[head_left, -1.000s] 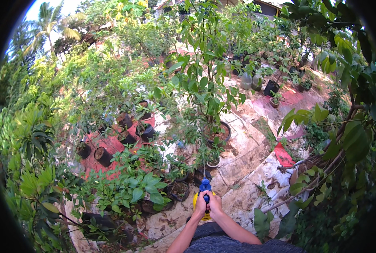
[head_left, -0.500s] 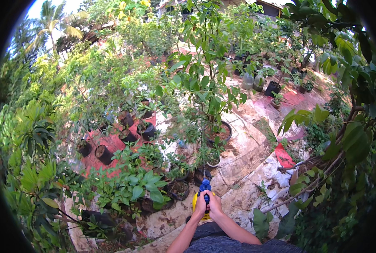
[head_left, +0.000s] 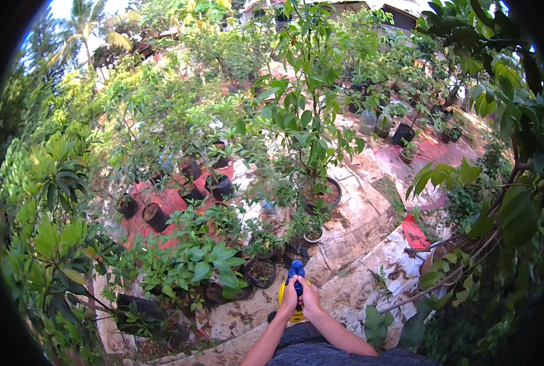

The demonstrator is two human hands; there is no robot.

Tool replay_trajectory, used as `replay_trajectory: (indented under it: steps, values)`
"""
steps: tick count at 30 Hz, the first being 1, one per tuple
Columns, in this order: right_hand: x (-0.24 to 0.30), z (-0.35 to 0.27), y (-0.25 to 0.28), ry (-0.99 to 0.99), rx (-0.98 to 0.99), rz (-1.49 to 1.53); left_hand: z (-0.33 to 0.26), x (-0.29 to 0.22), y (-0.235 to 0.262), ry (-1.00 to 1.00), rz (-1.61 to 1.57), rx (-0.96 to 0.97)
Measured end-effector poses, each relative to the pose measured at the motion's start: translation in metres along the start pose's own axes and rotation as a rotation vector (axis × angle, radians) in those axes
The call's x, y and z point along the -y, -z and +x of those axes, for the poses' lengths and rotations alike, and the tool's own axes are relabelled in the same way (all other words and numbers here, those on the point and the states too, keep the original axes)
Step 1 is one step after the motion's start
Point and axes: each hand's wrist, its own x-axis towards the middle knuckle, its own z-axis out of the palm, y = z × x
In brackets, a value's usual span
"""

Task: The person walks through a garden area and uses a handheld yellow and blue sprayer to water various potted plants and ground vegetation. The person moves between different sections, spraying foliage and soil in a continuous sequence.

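Observation:
I hold a yellow spray bottle with a blue top [head_left: 296, 270] low in the middle of the head view. My left hand [head_left: 288, 298] and my right hand [head_left: 310, 297] both wrap around its blue upper part, side by side, hiding most of the yellow body [head_left: 282, 294]. The blue tip points away from me toward small black pots with plants [head_left: 261, 272] standing just beyond it on the stone paving.
Potted plants in black pots [head_left: 155, 216] stand on red paving to the left. A tall leafy plant grows from a large round pot [head_left: 321, 195] ahead. Pale stone steps [head_left: 369, 244] run to the right. Dense foliage closes in on both sides.
Both hands stay on the sprayer in the same spot. The view has shifted very slightly; nothing else has moved.

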Motion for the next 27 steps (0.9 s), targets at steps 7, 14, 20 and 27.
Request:
replay_trajectory:
  steps: [7,14,20,27]
  values:
    - [-0.008,-0.004,0.008,0.004,0.04,-0.067,-0.008,0.011,0.002,-0.056,0.021,-0.082]
    - [-0.017,-0.017,0.016,-0.005,0.111,-0.111,-0.027,0.027,0.009,-0.056,-0.032,-0.137]
    - [-0.025,-0.026,0.018,-0.065,0.176,-0.211,-0.049,0.035,0.018,-0.054,0.031,-0.209]
    - [-0.042,-0.036,0.009,-0.096,0.278,-0.216,-0.06,0.043,0.032,-0.202,-0.078,-0.319]
